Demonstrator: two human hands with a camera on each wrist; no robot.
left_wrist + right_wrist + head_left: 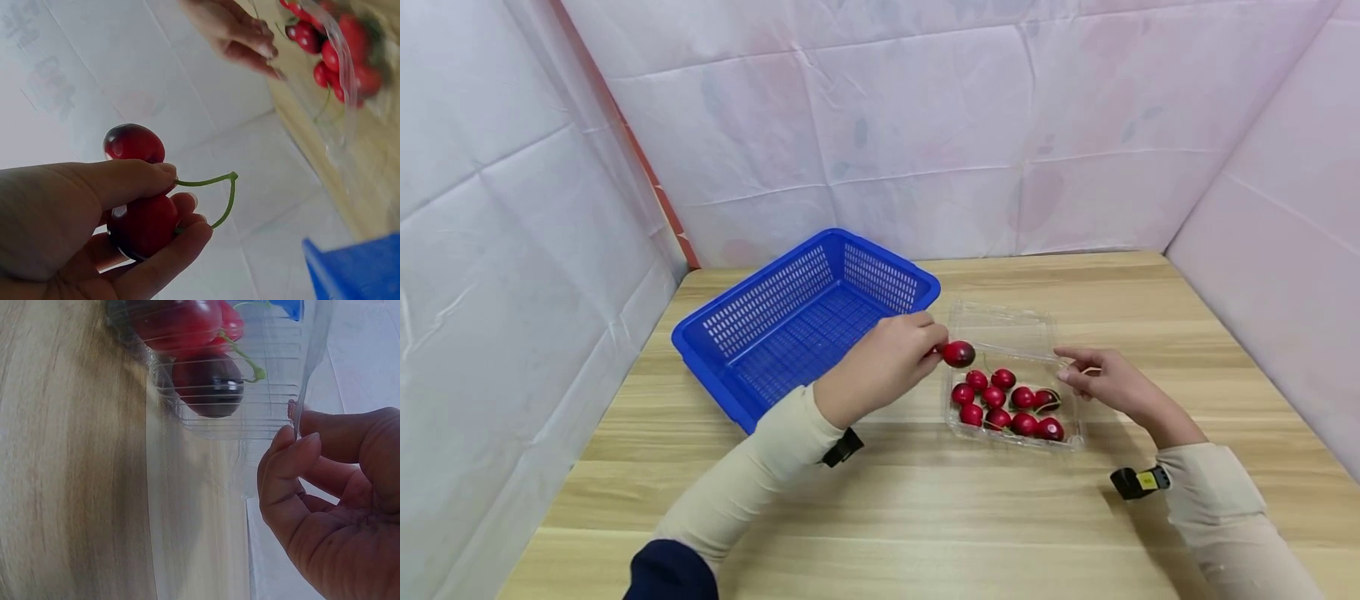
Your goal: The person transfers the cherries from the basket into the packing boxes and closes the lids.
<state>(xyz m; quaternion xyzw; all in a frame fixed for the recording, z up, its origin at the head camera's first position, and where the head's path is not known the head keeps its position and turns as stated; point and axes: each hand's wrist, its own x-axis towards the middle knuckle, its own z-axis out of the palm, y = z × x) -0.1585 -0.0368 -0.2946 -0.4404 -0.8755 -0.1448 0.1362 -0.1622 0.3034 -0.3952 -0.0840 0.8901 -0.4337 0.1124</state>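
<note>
Between thumb and fingers, my left hand pinches a pair of dark red cherries, whose green stems join at the tip. In the head view one of these cherries shows beyond the fingertips, level with the back of a clear plastic clamshell box. Several red cherries, some with stems, lie inside the box, and its lid is folded back. At the box's right side, my right hand grips the thin rim with thumb and fingers, as the right wrist view shows.
A blue plastic basket with slotted walls stands to the left of the box, partly behind my left forearm. Both rest on a wood-grain table. White sheeting rises behind the table and along both sides.
</note>
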